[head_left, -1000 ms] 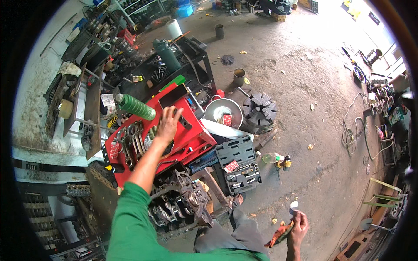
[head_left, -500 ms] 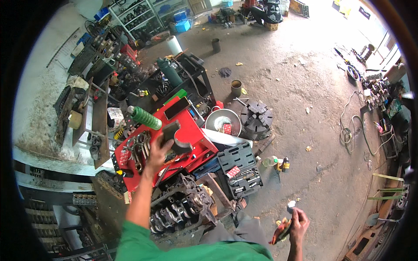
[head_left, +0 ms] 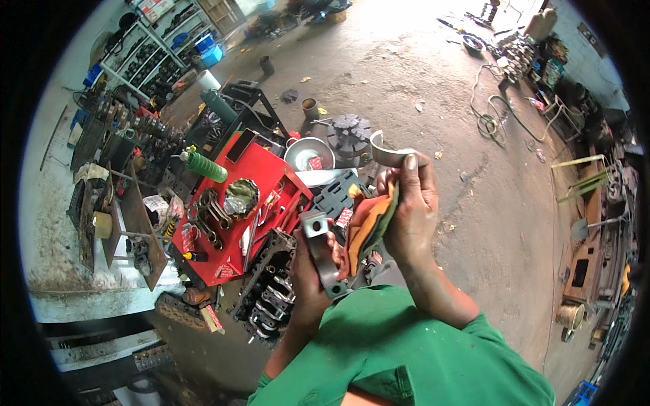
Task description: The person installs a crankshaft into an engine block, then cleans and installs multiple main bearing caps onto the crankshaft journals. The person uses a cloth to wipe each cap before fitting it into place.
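Observation:
My left hand point(head_left: 308, 274) is closed around a dark grey metal bearing cap point(head_left: 315, 245), a curved block with a bolt hole at each end. Close to its right, my right hand point(head_left: 416, 220) pinches a thin half-round bearing shell point(head_left: 393, 158) between thumb and fingers. An orange and green cloth point(head_left: 371, 233) is held in that same hand and hangs toward the cap. The cap and shell are apart. Left of my left hand stands an engine block point(head_left: 267, 294) with its crankshaft showing.
A red tool cart point(head_left: 274, 169) at the left carries connecting rods point(head_left: 208, 215), a green bottle point(head_left: 205, 166), a phone point(head_left: 242, 146) and a crumpled shiny packet point(head_left: 241, 198). Behind are a metal bowl point(head_left: 309, 154) and a round slotted chuck point(head_left: 349, 132). Hose point(head_left: 497, 115) lies far right.
My left hand has lifted the bearing cap off the red cart and brought it before me. My right hand has risen from the lower right with the shell and cloth. The view has shifted.

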